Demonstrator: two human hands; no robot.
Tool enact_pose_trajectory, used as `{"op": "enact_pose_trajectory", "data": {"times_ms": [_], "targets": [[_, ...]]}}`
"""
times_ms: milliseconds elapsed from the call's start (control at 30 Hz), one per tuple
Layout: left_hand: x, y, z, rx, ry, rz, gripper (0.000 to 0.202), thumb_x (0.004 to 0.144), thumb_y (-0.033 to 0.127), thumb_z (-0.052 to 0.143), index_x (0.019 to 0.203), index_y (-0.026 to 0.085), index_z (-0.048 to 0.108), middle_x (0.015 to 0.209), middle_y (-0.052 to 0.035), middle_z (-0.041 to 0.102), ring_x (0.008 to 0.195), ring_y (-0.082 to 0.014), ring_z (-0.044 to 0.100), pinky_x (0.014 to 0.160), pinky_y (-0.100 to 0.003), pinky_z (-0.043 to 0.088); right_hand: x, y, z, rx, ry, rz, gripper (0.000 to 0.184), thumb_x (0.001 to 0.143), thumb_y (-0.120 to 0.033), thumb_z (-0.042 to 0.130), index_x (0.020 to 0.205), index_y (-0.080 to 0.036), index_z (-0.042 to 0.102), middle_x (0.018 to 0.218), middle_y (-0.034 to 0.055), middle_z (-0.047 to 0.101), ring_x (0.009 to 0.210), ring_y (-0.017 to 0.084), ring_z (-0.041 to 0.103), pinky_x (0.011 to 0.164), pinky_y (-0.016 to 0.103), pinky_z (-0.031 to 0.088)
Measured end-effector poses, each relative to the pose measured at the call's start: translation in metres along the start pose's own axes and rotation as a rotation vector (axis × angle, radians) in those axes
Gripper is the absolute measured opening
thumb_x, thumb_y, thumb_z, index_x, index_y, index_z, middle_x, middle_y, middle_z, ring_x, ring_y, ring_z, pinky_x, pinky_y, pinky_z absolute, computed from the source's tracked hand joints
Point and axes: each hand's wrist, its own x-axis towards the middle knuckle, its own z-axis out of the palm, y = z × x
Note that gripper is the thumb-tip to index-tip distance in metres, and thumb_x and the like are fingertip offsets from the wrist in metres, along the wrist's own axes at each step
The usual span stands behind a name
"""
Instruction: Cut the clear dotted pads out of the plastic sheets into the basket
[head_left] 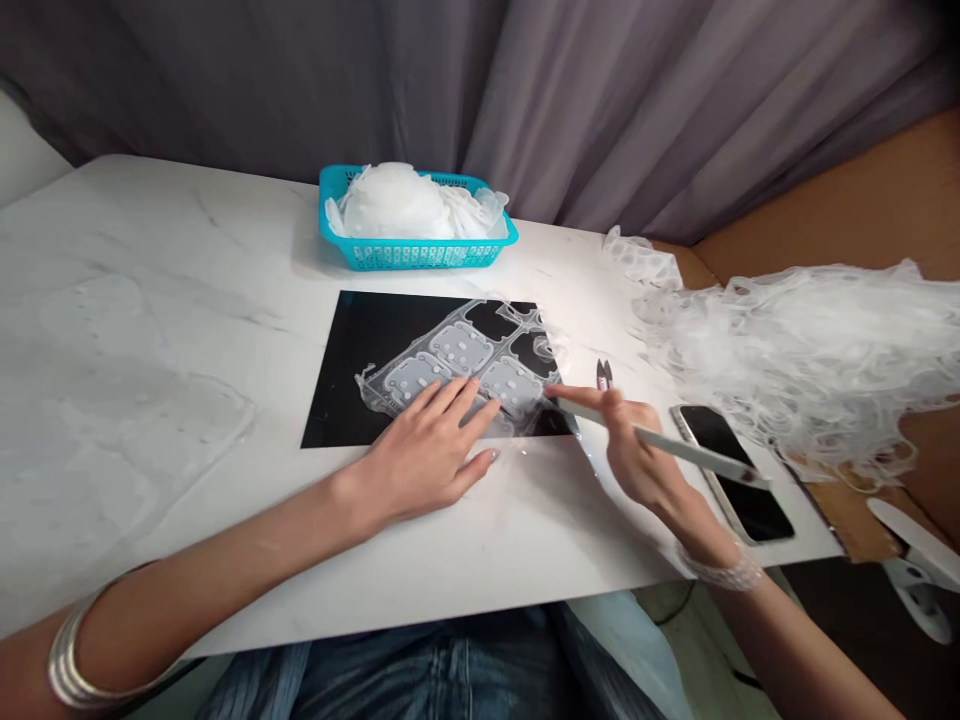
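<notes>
A clear moulded silicone-like sheet [512,381] with several rounded-square pieces lies on a black mat [341,400]. Two of its cells near the top right are cut out, showing black. My left hand [431,450] rests flat on the sheet's lower part, fingers spread, covering some of it. Closed around a long, slim, pale tool [697,458], my right hand [637,445] holds it at the sheet's right edge. The forefinger stretches along the tool towards its tip. Whether this is a knife or tweezers I cannot tell.
A blue basket [420,255] of whitish translucent pieces stands at the back. Tangled clear offcuts [795,350] are heaped on the right. Small snips [604,375] and a phone [739,475] lie near my right hand. Clear sheets [127,410] cover the table's left side.
</notes>
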Motion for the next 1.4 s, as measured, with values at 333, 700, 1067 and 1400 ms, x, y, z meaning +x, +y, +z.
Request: {"op": "enact_pose_trajectory", "data": {"times_ms": [333,700,1067,1400], "targets": [[0.093,-0.074,-0.019,-0.196,-0.064,-0.634,0.042,0.091,0.033,0.053,0.122,0.007,0.060,0.127,-0.0250,0.059,0.125,-0.0402,0.051,0.099,-0.052,0.044,0.014,0.029,-0.023,0.892,0.145,0.444,0.052,0.098,-0.062,0.030,0.102,-0.020,0.061,0.106,0.0197,0.068,0.109,0.034,0.069,0.101,0.059,0.052],[0.079,-0.072,-0.016,-0.838,-0.027,-0.820,0.022,0.084,0.026,0.059,0.067,0.021,0.047,0.053,0.0005,0.051,0.050,-0.0174,0.058,0.057,-0.029,0.050,0.132,0.036,-0.006,0.936,0.332,0.680,0.043,0.102,-0.040,0.012,0.109,-0.016,0.048,0.082,0.0125,0.063,0.085,0.024,0.070,0.078,0.044,0.061],[-0.041,-0.025,-0.043,-1.055,-0.186,-0.859,0.024,0.096,0.044,0.044,0.084,0.023,0.044,0.058,0.0045,0.048,0.042,-0.0138,0.049,0.040,-0.023,0.038,0.169,-0.036,0.039,0.386,0.132,0.155,0.072,0.093,-0.077,0.022,0.087,-0.019,0.064,0.068,0.0056,0.061,0.059,0.017,0.060,0.048,0.025,0.044],[-0.004,-0.055,-0.015,0.043,-0.011,0.085,0.030,0.102,0.028,0.039,0.115,0.011,0.060,0.124,-0.0157,0.064,0.123,-0.0270,0.057,0.104,-0.040,0.046,0.054,-0.048,0.059,0.053,0.002,0.030,0.026,0.096,-0.042,0.057,0.105,-0.020,0.067,0.095,0.0058,0.073,0.079,0.018,0.067,0.068,0.030,0.049]]}}
